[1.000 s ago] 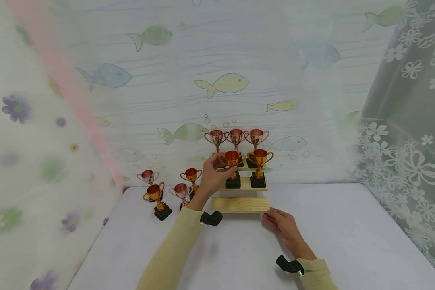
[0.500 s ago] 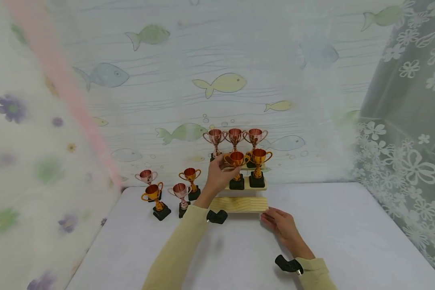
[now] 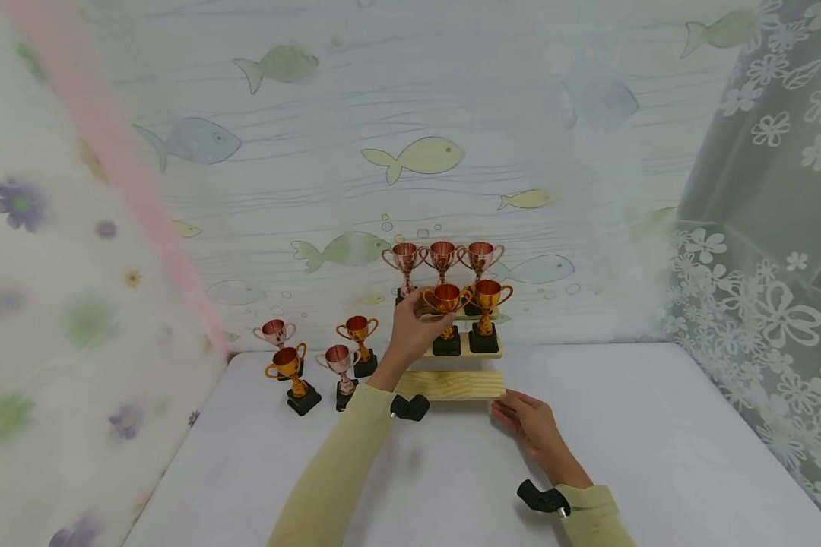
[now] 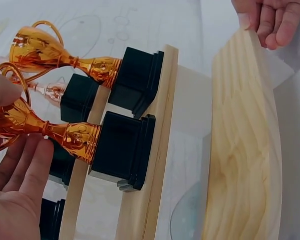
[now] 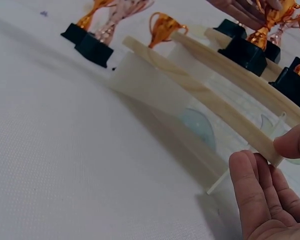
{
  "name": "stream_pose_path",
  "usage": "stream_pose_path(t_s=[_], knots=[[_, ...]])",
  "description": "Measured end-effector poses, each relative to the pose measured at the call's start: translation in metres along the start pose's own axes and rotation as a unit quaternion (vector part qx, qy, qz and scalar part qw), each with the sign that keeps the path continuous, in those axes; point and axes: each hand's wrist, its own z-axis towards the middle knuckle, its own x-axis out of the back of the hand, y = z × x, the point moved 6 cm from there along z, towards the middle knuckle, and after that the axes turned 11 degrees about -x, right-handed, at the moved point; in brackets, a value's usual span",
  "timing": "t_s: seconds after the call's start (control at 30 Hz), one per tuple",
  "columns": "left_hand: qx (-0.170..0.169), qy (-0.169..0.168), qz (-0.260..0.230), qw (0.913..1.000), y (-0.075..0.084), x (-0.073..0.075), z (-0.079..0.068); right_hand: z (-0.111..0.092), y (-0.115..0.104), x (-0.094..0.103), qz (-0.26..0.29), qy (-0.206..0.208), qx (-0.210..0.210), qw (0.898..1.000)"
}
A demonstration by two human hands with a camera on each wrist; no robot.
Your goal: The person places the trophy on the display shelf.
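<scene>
My left hand [image 3: 410,330] pinches the cup of a small gold trophy [image 3: 447,298] by its side. The trophy's black base [image 4: 122,150] rests upright on the middle board [image 4: 162,125] of a wooden three-tier display stand [image 3: 451,385]. Another gold trophy [image 3: 489,292] stands to its right on the same tier. My right hand [image 3: 535,431] holds the right end of the bottom board [image 5: 215,110], thumb on its upper side and fingers under it. On the top tier are three copper-pink trophies [image 3: 442,254], their lower parts partly hidden.
To the stand's left on the white table [image 3: 260,471] are two gold trophies, one at the front [image 3: 297,380] and one further back [image 3: 359,330], and two pink ones, one near [image 3: 340,361] and one far [image 3: 274,332]. A fish-patterned curtain [image 3: 280,175] hangs behind.
My left hand has moved slightly right with the gold trophy, bringing it nearer its gold neighbour on the middle tier. Over the last half second it has stayed there. My right hand keeps its place.
</scene>
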Motion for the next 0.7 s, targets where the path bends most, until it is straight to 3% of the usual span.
stream_pose_path(t_s=[0.2,0.33,0.47,0.6,0.7], knots=[[-0.01,0.028,0.043,0.9986,0.006,0.008,-0.009,0.0,0.001,0.001,-0.003,0.003,-0.002,1.0],[-0.009,0.055,0.036,0.9978,0.017,0.029,-0.024,0.001,0.003,0.001,-0.004,0.004,-0.006,1.0],[-0.064,0.085,0.035,0.9937,0.044,0.064,-0.039,0.0,0.004,0.001,-0.007,0.006,-0.012,1.0],[-0.145,0.097,0.043,0.9837,0.071,0.108,-0.051,0.0,0.003,0.001,-0.008,0.006,-0.014,1.0],[-0.183,0.114,0.061,0.9745,0.08,0.145,-0.06,0.0,0.003,0.0,-0.009,0.003,-0.012,1.0]])
